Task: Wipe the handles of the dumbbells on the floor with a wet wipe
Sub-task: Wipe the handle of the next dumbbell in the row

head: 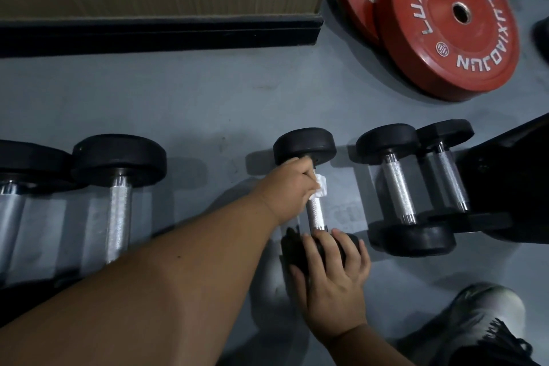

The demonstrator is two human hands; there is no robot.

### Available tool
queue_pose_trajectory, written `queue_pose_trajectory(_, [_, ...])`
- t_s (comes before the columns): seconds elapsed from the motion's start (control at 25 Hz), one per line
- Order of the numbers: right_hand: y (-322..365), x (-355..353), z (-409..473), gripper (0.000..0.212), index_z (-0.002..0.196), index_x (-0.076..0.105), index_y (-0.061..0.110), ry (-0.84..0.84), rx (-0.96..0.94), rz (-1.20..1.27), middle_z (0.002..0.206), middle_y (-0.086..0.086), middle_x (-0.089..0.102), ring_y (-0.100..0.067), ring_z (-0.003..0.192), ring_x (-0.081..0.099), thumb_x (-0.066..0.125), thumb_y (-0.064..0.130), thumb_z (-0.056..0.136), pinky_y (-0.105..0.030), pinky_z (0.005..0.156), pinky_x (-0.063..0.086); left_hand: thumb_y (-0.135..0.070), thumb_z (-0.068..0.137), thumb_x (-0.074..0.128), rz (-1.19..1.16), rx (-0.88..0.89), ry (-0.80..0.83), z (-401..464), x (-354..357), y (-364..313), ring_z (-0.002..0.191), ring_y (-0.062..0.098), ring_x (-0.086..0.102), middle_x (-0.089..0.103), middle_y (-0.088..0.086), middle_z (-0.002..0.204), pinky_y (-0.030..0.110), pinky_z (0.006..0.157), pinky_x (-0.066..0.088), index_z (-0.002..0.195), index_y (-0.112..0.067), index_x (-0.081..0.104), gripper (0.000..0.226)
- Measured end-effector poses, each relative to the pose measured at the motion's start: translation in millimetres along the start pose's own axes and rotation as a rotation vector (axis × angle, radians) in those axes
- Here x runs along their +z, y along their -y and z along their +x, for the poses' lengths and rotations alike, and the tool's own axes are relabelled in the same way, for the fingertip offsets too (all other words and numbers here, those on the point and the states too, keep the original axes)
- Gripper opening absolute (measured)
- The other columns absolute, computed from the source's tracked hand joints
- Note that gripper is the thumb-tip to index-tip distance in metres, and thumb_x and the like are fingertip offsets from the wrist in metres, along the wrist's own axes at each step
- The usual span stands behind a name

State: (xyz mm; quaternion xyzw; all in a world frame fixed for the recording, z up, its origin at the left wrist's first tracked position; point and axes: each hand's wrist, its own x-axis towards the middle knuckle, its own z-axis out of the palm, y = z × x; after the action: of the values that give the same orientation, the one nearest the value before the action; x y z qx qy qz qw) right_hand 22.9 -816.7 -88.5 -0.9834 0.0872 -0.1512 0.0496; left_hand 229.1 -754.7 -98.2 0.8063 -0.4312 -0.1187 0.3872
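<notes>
White wet wipe point(321, 187) wraps handle point(316, 215); left hand point(289, 187) grips it.

Wet wipe point(321, 187), white and bunched, is wrapped on the upper part of the middle dumbbell's point(306, 147) knurled steel handle point(315, 215), poking out from the left hand's point(289, 187) fingers. That dumbbell lies on the floor, far black head just beyond the left hand, near head under the right hand point(332, 279). More dumbbells lie parallel, two point(398, 187) right of the hands, two point(118, 193) to the left.
</notes>
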Motion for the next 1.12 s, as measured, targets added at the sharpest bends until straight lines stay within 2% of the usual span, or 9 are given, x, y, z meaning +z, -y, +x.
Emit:
queue_pose_trajectory(0.12, [3, 1, 1, 0.046, 0.124, 0.071, 0.015, -0.014, -0.005, -0.005, 0.127, -0.010, 0.066, -0.035, 0.124, 0.050, 0.056, 0.044, 0.093, -0.071, 0.100, 0.034, -0.013, 0.085, 0.068, 0.020, 0.001, -0.004, 7, -4, -2, 0.089, 0.023, 0.057, 0.061, 0.004, 0.090, 0.038, 0.079, 0.052, 0.083, -0.004, 0.075, 0.012])
queue_pose_trajectory(0.32, [7, 2, 1, 0.048, 0.130, 0.062, 0.019, -0.013, -0.019, -0.003, 0.130, -0.008, 0.064, -0.035, 0.125, 0.049, 0.061, 0.042, 0.088, -0.071, 0.100, 0.034, -0.016, 0.084, 0.070, -0.047, 0.078, -0.019, -18, -3, 6, 0.087, 0.015, 0.056, 0.060, -0.003, 0.091, 0.031, 0.077, 0.051, 0.083, -0.012, 0.076, 0.007])
queue_pose_trajectory(0.4, [5, 2, 0, 0.047, 0.129, 0.064, 0.018, -0.019, -0.015, 0.002, 0.131, -0.008, 0.064, -0.035, 0.126, 0.049, 0.062, 0.042, 0.088, -0.071, 0.100, 0.034, -0.016, 0.086, 0.069, -0.099, 0.077, 0.020, -27, -1, 1, 0.089, 0.012, 0.055, 0.060, -0.004, 0.092, 0.032, 0.078, 0.051, 0.085, -0.012, 0.074, 0.007])
queue_pose_trajectory(0.52, [2, 3, 0, 0.045, 0.124, 0.071, 0.014, -0.044, -0.005, 0.012, 0.128, -0.009, 0.065, -0.034, 0.125, 0.050, 0.062, 0.041, 0.088, -0.071, 0.099, 0.035, -0.007, 0.085, 0.068, -0.026, 0.230, 0.181, -38, 0, -14, 0.095, 0.015, 0.053, 0.062, 0.003, 0.098, 0.026, 0.085, 0.045, 0.091, -0.012, 0.074, 0.010])
queue_pose_trajectory(0.6, [2, 4, 1, 0.046, 0.122, 0.072, 0.014, -0.039, -0.003, 0.007, 0.128, -0.009, 0.065, -0.035, 0.124, 0.049, 0.063, 0.042, 0.088, -0.071, 0.099, 0.036, -0.005, 0.085, 0.067, -0.033, 0.188, 0.258, -36, -4, -17, 0.097, 0.015, 0.052, 0.062, 0.005, 0.101, 0.024, 0.086, 0.040, 0.092, -0.011, 0.072, 0.011])
queue_pose_trajectory(0.68, [1, 2, 1, 0.047, 0.123, 0.071, 0.013, -0.030, -0.005, 0.006, 0.129, -0.009, 0.065, -0.035, 0.124, 0.048, 0.062, 0.042, 0.088, -0.071, 0.100, 0.035, -0.010, 0.085, 0.070, -0.101, 0.172, 0.213, -34, -5, -16, 0.089, 0.011, 0.052, 0.060, -0.001, 0.092, 0.023, 0.080, 0.044, 0.085, -0.011, 0.073, 0.003])
queue_pose_trajectory(0.8, [0, 0, 0, 0.048, 0.126, 0.070, 0.014, -0.005, -0.005, 0.005, 0.131, -0.009, 0.064, -0.035, 0.125, 0.048, 0.059, 0.043, 0.089, -0.071, 0.100, 0.034, -0.012, 0.086, 0.069, -0.050, 0.192, 0.117, -23, -3, -8, 0.085, 0.014, 0.055, 0.061, 0.000, 0.089, 0.026, 0.076, 0.047, 0.083, -0.009, 0.076, 0.007])
queue_pose_trajectory(1.0, [4, 1, 0, 0.048, 0.127, 0.068, 0.014, 0.016, -0.008, -0.004, 0.130, -0.008, 0.062, -0.035, 0.126, 0.049, 0.056, 0.044, 0.091, -0.071, 0.101, 0.033, -0.013, 0.081, 0.067, -0.117, -0.118, -0.022, 2, -6, -1, 0.087, 0.019, 0.061, 0.062, 0.003, 0.090, 0.035, 0.080, 0.052, 0.080, -0.004, 0.074, 0.011])
queue_pose_trajectory(1.12, [6, 1, 0, 0.047, 0.127, 0.067, 0.015, 0.008, -0.008, -0.007, 0.131, -0.008, 0.062, -0.035, 0.126, 0.048, 0.056, 0.043, 0.091, -0.072, 0.102, 0.032, -0.009, 0.080, 0.071, -0.101, -0.078, -0.031, 0, -7, -2, 0.087, 0.020, 0.061, 0.063, 0.004, 0.090, 0.034, 0.081, 0.052, 0.080, -0.003, 0.076, 0.008])
